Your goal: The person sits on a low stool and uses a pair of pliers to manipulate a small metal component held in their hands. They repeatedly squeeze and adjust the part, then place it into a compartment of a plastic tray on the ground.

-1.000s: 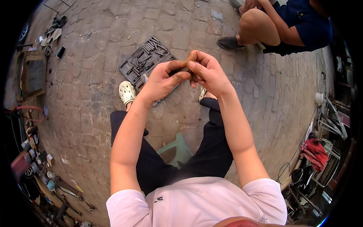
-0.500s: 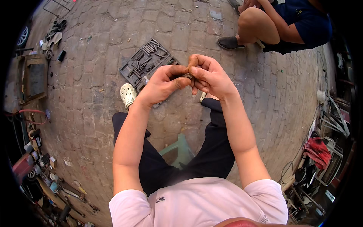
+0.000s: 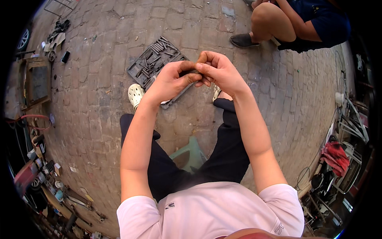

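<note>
My left hand (image 3: 175, 79) and my right hand (image 3: 217, 71) meet in front of me, fingertips touching. Both are closed in a pinch, with dark grime on the fingers. Whatever they hold between them is small and mostly covered by the fingers, so its kind cannot be made out. Beyond the hands, an open dark tool case (image 3: 139, 59) lies on the brick ground. Several grey metal pieces, some long and rod-like, lie in it, some in rows and others loose. My hands and left forearm hide its near right part.
I sit on a pale green plastic stool (image 3: 187, 155). A person in dark clothes (image 3: 294, 24) crouches at the far right. A wooden-framed box (image 3: 38, 83) stands at the left. Clutter lines both sides, with a red cloth (image 3: 335, 158) at the right.
Both hands have moved slightly up, away from me, and the fingers have shifted around the small thing. The right thumb now points more toward the left hand. The view has shifted slightly.
</note>
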{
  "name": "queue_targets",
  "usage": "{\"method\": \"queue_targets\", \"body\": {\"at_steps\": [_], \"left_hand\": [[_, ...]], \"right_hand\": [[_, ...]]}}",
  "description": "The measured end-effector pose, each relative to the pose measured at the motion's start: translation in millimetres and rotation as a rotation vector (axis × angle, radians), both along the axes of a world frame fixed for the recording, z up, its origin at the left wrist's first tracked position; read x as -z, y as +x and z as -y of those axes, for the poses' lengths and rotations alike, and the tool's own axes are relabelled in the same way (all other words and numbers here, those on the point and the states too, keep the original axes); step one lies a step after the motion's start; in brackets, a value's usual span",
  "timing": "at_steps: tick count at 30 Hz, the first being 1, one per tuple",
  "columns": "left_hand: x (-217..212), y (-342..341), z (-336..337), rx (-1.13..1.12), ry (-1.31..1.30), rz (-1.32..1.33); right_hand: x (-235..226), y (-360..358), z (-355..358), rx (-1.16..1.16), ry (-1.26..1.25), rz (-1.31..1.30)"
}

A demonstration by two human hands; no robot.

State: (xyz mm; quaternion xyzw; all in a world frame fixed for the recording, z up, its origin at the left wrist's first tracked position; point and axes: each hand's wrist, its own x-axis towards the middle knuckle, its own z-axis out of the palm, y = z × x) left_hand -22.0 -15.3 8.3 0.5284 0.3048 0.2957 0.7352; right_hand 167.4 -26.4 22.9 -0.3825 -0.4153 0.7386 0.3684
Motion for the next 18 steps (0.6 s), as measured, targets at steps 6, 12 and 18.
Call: {"method": "queue_targets", "body": {"at_steps": [6,12,18], "left_hand": [[-4.4,-8.6,-0.6,0.01,-0.076,0.15],[-15.7,-8.8,-3.7,-0.014,-0.083,0.16],[-7.0,-6.5,-17.8,-0.048,-0.012,0.139]], "right_hand": [[2.8,-3.7,-2.6,-0.008,-0.165,-0.374],[-1.7,-10.2,-6.9,0.05,-0.11,-0.337],[11.8,-11.5,-10.8,0.186,-0.055,-0.311]]}}
